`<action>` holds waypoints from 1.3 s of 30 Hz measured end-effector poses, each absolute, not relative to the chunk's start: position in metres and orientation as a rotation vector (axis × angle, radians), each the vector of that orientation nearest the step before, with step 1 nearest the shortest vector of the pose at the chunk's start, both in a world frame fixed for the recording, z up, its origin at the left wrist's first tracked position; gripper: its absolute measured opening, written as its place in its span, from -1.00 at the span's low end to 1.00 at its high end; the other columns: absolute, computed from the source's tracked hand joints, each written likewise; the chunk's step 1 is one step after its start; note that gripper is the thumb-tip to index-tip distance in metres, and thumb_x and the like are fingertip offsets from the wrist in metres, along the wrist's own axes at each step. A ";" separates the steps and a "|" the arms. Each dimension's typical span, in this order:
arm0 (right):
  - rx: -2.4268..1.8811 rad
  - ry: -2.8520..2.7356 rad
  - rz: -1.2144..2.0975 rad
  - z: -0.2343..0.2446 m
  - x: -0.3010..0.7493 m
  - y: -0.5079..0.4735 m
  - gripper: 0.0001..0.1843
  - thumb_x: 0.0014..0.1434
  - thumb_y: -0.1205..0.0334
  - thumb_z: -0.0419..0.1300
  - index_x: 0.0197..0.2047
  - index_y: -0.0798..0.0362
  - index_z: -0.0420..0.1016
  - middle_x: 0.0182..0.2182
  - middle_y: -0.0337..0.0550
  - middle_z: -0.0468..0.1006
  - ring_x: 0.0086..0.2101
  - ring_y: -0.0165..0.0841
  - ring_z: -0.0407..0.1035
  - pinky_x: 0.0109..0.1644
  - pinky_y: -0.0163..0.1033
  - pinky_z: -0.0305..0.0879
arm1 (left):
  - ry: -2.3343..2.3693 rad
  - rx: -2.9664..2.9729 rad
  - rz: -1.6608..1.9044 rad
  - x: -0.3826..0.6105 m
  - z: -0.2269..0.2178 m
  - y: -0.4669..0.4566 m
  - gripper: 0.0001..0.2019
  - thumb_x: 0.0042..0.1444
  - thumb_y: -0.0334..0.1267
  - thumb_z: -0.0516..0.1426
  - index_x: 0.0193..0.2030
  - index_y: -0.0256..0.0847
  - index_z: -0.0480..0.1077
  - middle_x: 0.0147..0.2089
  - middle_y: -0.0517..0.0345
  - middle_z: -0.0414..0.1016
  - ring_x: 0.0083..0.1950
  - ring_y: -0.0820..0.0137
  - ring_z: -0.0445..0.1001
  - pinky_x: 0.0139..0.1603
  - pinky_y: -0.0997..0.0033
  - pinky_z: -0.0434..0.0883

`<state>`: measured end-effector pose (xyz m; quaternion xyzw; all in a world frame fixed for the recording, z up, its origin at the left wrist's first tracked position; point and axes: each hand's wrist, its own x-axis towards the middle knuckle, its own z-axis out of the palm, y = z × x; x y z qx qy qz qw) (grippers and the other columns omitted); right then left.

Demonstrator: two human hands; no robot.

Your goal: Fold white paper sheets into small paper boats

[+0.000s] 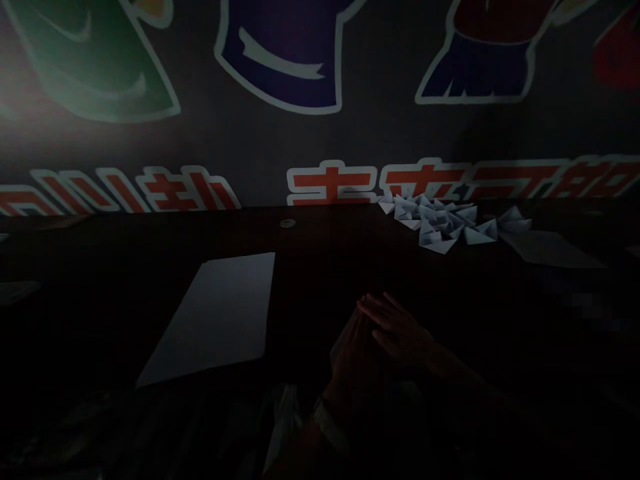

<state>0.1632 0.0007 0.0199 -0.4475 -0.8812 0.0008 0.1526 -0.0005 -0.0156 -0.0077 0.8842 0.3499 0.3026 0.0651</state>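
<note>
On the dark tabletop, head view: one paper piece, right of centre, is mostly covered by the left hand and the right hand, both laid flat, fingers outstretched, fingertips overlapping. Folded paper shapes, clustered near the wall, are judged finished; the covered piece is judged part-worked; white sheets, lying flat to the left, are judged untouched. Hidden: most of the covered piece, its stage of folding untold. Cut off: a pale item, left edge. Hard to make out: everything along the bottom, lost in shadow.
</note>
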 end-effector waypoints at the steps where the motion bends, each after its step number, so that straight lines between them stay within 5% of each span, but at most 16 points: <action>1: -1.296 -2.528 -0.012 0.019 0.164 0.002 -0.35 0.25 0.14 -0.08 0.35 0.07 -0.20 0.27 -0.08 0.08 0.27 -0.23 -0.14 0.31 0.12 -0.20 | 1.048 2.682 0.901 0.000 -0.007 -0.015 -0.33 0.21 -0.12 -0.07 0.32 -0.53 -0.19 0.36 -0.33 -0.14 0.37 0.10 -0.15 0.26 0.02 0.17; 7: -1.367 -2.485 -0.070 0.014 0.160 0.007 -0.33 0.23 0.12 -0.06 0.35 0.11 -0.17 0.26 -0.01 0.11 0.26 -0.17 -0.12 0.30 0.17 -0.25 | 1.046 2.740 0.948 0.001 -0.009 -0.013 -0.36 0.22 -0.15 -0.07 0.33 -0.47 -0.20 0.35 -0.33 -0.09 0.35 0.08 -0.04 0.21 0.00 0.22; 12: -1.408 -2.308 0.010 0.007 0.165 0.007 -0.33 0.25 0.20 -0.14 0.36 0.12 -0.30 0.29 0.03 0.02 0.26 -0.24 -0.11 0.28 0.11 -0.10 | 1.038 2.818 0.892 -0.001 -0.014 -0.012 -0.39 0.20 -0.16 -0.07 0.31 -0.47 -0.12 0.31 -0.32 0.03 0.31 0.05 0.06 0.19 0.00 0.23; 17: -1.243 -2.385 0.144 0.003 0.173 0.003 -0.38 0.27 0.19 -0.15 0.36 0.05 -0.22 0.30 -0.06 0.00 0.26 -0.26 -0.10 0.28 0.03 -0.02 | 1.058 2.850 0.893 -0.001 -0.013 -0.014 -0.40 0.22 -0.16 -0.09 0.30 -0.52 -0.10 0.32 -0.31 -0.01 0.35 0.09 -0.05 0.25 0.09 0.17; 21: -1.285 -2.376 0.176 0.002 0.171 0.003 -0.39 0.26 0.18 -0.13 0.34 0.09 -0.14 0.27 -0.01 0.08 0.23 -0.23 -0.02 0.27 0.05 0.01 | 1.136 2.894 0.899 -0.001 -0.006 -0.016 -0.38 0.21 -0.12 -0.08 0.30 -0.50 -0.11 0.36 -0.31 -0.11 0.36 0.02 -0.14 0.25 -0.03 0.12; 27: -1.346 -2.359 0.220 0.004 0.168 0.002 -0.39 0.27 0.15 -0.14 0.35 0.09 -0.16 0.28 -0.03 0.06 0.24 -0.24 -0.04 0.27 0.02 0.02 | 1.133 2.918 0.941 -0.004 -0.001 -0.015 -0.36 0.20 -0.04 -0.06 0.29 -0.43 -0.08 0.33 -0.31 -0.04 0.34 -0.02 -0.05 0.21 -0.10 0.14; 39: -1.394 -2.351 0.207 0.005 0.163 0.000 -0.36 0.26 0.12 -0.13 0.35 0.11 -0.17 0.28 -0.01 0.03 0.25 -0.23 -0.07 0.26 0.00 0.04 | 1.272 2.869 0.893 -0.044 -0.007 -0.054 -0.20 0.15 0.07 -0.03 0.33 -0.51 -0.20 0.32 -0.34 -0.02 0.34 0.03 -0.02 0.20 0.07 0.19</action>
